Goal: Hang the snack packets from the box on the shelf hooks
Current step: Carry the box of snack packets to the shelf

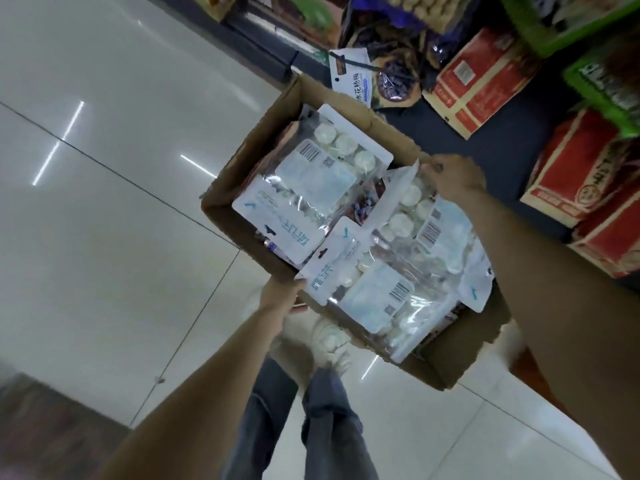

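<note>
Box: open brown cardboard box (460, 344), held above the pale tiled floor (104, 202), near the shelf.
Left grip: left hand (281, 295) gripped the box's near edge; fingers hidden beneath.
Right grip: right hand (453, 177) pinched the top edge of a white-and-clear plastic snack packet (408, 209), partly raised.
Technique: best lifted straight by the header, hang-hole kept free, box held level.
Count: four packets visible on top; more beneath, number unclear.
Hooks: not discernible.
</note>
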`<state>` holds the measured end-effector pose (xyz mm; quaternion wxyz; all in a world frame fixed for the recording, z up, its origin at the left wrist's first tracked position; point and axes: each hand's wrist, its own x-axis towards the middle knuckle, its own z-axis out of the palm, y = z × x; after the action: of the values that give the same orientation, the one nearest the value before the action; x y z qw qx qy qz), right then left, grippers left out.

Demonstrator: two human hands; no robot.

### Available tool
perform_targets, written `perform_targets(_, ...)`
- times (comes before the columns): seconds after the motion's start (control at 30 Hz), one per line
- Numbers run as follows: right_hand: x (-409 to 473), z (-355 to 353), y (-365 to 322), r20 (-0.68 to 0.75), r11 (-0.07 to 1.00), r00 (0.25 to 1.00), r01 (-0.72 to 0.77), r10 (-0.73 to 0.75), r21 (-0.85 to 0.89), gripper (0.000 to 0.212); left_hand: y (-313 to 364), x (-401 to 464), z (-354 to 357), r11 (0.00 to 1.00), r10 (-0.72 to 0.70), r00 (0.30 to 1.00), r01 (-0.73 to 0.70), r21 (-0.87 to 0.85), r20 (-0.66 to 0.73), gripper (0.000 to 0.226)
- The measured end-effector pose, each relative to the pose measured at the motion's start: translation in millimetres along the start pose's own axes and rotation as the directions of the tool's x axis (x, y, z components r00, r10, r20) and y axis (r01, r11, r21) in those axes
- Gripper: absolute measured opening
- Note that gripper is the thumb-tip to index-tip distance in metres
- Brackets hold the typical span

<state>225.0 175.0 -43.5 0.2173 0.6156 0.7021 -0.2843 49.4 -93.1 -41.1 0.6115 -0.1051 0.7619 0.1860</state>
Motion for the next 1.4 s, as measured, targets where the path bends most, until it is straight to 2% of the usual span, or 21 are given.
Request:
perform_targets(0.07,-4,6,2,-0.113,0.991,0.992,0.047,-0.061,-0.127,0.035,-8,5,9,0.999,0.029,0.997,-0.031,-0.034,-0.071,0.001)
perform_targets(0.13,-10,11,1,-0.165,0.973,0.977,0.102,-0.137,-0.206,0.035,-16,12,7,0.998,0.056,0.993,-0.06,-0.031,-0.108,0.011)
perform_targets(0.2,-18,14,-5,-0.159,0.952,0.968,0.144,-0.192,-0.27,0.035,-25,14,-3,0.996,0.076,0.987,-0.081,-0.032,-0.14,0.018)
perform_targets(0.3,-31,11,-27,-0.14,0.92,0.956,0.199,-0.258,-0.338,0.036,-31,9,-26,0.991,0.13,0.975,-0.131,0.008,-0.182,0.011)
perform_targets(0.43,-54,3,-82,-0.14,0.883,0.931,0.262,-0.338,-0.39,0.034,-35,-5,-76,0.987,0.155,0.954,-0.163,-0.01,-0.258,0.033)
perform_targets(0.5,-70,-5,-117,-0.147,0.877,0.92,0.286,-0.364,-0.385,0.034,-43,-11,-103,0.985,0.17,0.943,-0.173,0.015,-0.286,0.042)
perform_targets(0.83,-152,-72,-321,-0.141,0.818,0.853,0.417,-0.503,-0.396,0.031,-3,-132,-271,0.973,0.223,0.885,-0.229,0.033,-0.409,0.042)
perform_targets(1.0,-170,-108,-424,-0.16,0.793,0.826,0.436,-0.54,-0.425,0.034,34,-169,-357,0.967,0.214,0.855,-0.253,-0.019,-0.472,0.023)
perform_targets(1.13,-170,-128,-507,-0.155,0.777,0.814,0.451,-0.56,-0.439,0.033,79,-175,-422,0.973,0.199,0.833,-0.229,0.005,-0.516,0.022)
perform_targets(1.4,-102,-142,-673,-0.197,0.785,0.804,0.44,-0.561,-0.436,0.034,199,-122,-562,0.965,0.264,0.849,-0.236,0.117,-0.459,0.032)
